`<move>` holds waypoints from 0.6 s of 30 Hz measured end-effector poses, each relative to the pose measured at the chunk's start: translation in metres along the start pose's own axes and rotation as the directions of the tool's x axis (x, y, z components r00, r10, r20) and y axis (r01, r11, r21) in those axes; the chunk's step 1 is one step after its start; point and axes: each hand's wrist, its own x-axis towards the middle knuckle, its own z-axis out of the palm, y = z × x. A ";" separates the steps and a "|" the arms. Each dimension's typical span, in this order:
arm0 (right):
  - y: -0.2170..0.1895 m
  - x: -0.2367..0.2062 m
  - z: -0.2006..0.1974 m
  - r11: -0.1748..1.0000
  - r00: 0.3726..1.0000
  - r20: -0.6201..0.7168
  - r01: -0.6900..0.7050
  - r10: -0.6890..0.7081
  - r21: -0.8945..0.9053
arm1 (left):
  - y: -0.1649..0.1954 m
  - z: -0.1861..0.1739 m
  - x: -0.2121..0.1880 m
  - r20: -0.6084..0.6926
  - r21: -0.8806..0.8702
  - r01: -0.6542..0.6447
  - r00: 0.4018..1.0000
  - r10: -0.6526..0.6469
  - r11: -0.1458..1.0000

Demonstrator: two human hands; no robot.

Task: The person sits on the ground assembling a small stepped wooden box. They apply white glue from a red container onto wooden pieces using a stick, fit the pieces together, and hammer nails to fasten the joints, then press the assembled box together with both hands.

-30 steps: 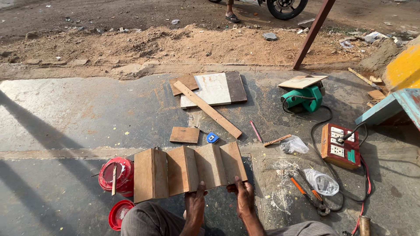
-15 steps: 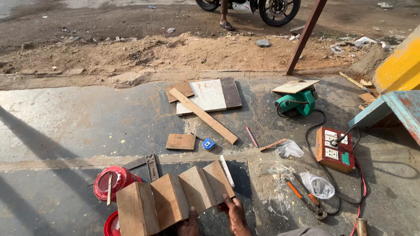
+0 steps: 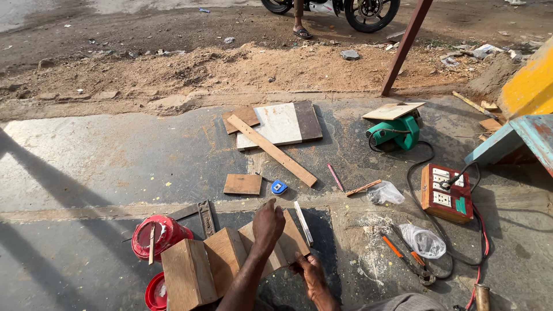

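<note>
Seen from above, a person crouches on a grey concrete floor (image 3: 115, 150) beside a sandy road; the left hand (image 3: 268, 224) lies palm down, fingers curled over the top edge of a folded wooden assembly (image 3: 230, 262), a row of brown plywood blocks joined side by side and tilted up off the floor; the right hand (image 3: 309, 270) closes on the lower right corner of the same assembly, thumb on its edge; just right of it lies a thin pale strip (image 3: 303, 222); to the left stands a red tin (image 3: 156, 237) with a stick (image 3: 151, 243) resting across it, and a red lid (image 3: 155, 292) sits below it; a dark metal square (image 3: 204, 217) lies between tin and assembly; farther off rest a small square of plywood (image 3: 242, 184) and a blue tape measure (image 3: 279, 186), just beside each other; beyond them a long wooden batten (image 3: 272, 150) crosses a white board (image 3: 279, 124); at right are a green power tool (image 3: 397, 129) under a wood offcut, a red socket box (image 3: 446, 193) with cables, two crumpled plastic bags (image 3: 423, 241), and orange-handled pliers (image 3: 403, 256).
</note>
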 end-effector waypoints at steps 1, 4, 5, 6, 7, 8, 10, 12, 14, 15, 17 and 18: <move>-0.001 0.001 0.002 1.000 1.000 0.013 0.006 -0.006 0.003 | -0.007 0.005 0.021 0.074 0.062 -0.065 0.995 0.060 0.996; -0.002 0.003 0.004 1.000 0.999 0.032 -0.001 0.001 0.007 | -0.034 0.013 0.061 0.378 0.186 -0.255 0.910 0.171 0.949; -0.002 0.005 0.005 1.000 0.999 0.037 -0.011 0.010 0.005 | -0.039 0.011 0.069 0.502 0.197 -0.317 0.845 0.183 0.928; 0.000 0.006 0.005 1.000 0.999 0.040 -0.024 0.024 0.004 | -0.043 0.008 0.073 0.620 0.198 -0.381 0.763 0.185 0.903; 0.001 0.007 0.006 0.999 0.998 0.054 -0.034 0.032 0.020 | -0.047 0.005 0.077 0.629 0.223 -0.371 0.761 0.158 0.901; 0.003 0.008 0.006 0.998 0.997 0.067 -0.044 0.042 0.038 | -0.050 0.000 0.081 0.638 0.249 -0.362 0.759 0.129 0.898; 0.006 0.011 0.007 0.997 0.995 0.077 -0.062 0.058 0.056 | -0.051 -0.008 0.091 0.668 0.269 -0.341 0.740 0.080 0.901; 0.008 0.014 0.008 0.996 0.996 0.063 -0.071 0.067 0.058 | -0.049 -0.013 0.102 0.711 0.257 -0.321 0.702 0.046 0.911; 0.010 0.017 0.009 0.994 0.992 0.076 -0.103 0.099 0.043 | -0.051 -0.012 0.107 0.743 0.152 -0.286 0.665 0.082 0.946; 0.010 0.020 0.010 0.993 0.990 0.084 -0.114 0.111 0.035 | -0.053 -0.010 0.109 0.755 0.101 -0.269 0.648 0.103 0.958; 0.011 0.023 0.012 0.992 0.989 0.085 -0.122 0.118 0.044 | -0.058 -0.005 0.107 0.752 0.137 -0.253 0.656 0.065 0.958; 0.012 0.025 0.013 0.991 0.989 0.085 -0.126 0.122 0.047 | -0.062 -0.002 0.105 0.751 0.155 -0.244 0.659 0.047 0.957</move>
